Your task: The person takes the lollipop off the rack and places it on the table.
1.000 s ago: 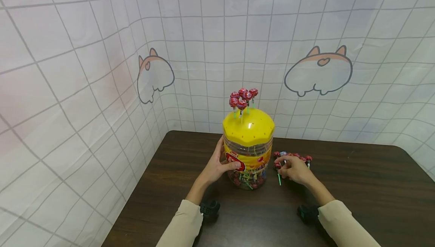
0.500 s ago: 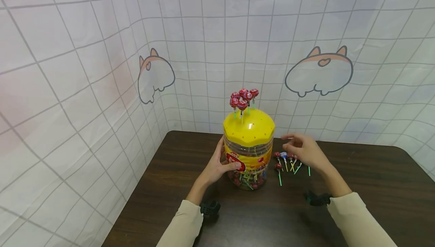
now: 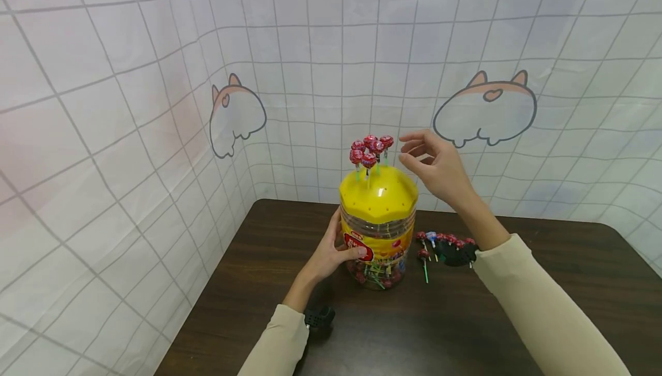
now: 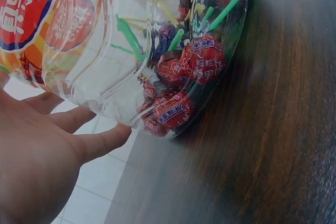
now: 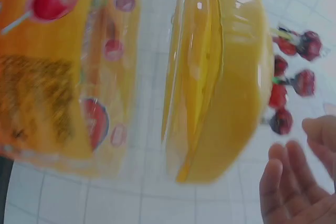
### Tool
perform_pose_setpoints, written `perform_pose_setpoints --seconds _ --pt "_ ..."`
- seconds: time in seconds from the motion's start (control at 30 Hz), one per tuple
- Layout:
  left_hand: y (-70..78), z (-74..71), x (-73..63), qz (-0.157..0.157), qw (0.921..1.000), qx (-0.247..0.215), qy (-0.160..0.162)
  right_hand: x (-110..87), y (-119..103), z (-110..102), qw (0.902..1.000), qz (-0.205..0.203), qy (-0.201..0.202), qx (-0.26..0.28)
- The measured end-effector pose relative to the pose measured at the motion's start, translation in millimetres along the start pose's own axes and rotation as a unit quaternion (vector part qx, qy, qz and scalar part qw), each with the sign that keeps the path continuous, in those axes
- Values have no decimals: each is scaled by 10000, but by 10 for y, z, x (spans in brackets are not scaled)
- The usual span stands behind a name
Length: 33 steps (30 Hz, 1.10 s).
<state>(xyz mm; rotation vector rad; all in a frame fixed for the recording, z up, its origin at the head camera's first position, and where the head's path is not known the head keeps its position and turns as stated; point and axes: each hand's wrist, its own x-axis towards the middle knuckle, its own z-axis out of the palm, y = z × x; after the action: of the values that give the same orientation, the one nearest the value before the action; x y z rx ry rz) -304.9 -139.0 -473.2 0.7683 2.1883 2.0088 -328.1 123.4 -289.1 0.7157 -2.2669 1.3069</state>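
Head view shows me the left hand [image 3: 335,250] gripping a clear, yellow-lidded plastic jar [image 3: 385,245]; the right hand [image 3: 437,163], fingers spread, hovers near round red lollipops [image 3: 369,160] atop it.

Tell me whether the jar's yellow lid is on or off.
On: the yellow lid caps the lollipop jar, and red-wrapped lollipops stick up from its top.

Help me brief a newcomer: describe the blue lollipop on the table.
On the dark table, find the yellow-lidded jar. To its right in the head view lies a row of lollipops, the blue lollipop second from the left. Its blue head sets it apart from the red lollipops beside it.
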Motion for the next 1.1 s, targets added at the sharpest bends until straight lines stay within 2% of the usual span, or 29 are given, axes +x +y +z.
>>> perform_pose_setpoints --seconds 0.2,0.37,0.57,0.7,0.9,1.1 --pt "11 1 -7 -8 10000 -32 -46 145 30 152 9996 244 -114 -11" --pt "-3 2 7 -24 10000 8 -67 211 91 224 9995 263 -142 -37" --pt "-13 -7 12 -2 10000 26 -24 258 64 271 9995 291 -131 -75" --pt "-6 -10 9 -12 10000 32 7 273 38 273 9999 95 51 97" --pt "-2 0 4 -20 10000 0 13 267 -49 205 9962 -364 399 688" --pt "-10 -7 10 -3 10000 -44 23 200 -109 126 9941 -440 461 882"
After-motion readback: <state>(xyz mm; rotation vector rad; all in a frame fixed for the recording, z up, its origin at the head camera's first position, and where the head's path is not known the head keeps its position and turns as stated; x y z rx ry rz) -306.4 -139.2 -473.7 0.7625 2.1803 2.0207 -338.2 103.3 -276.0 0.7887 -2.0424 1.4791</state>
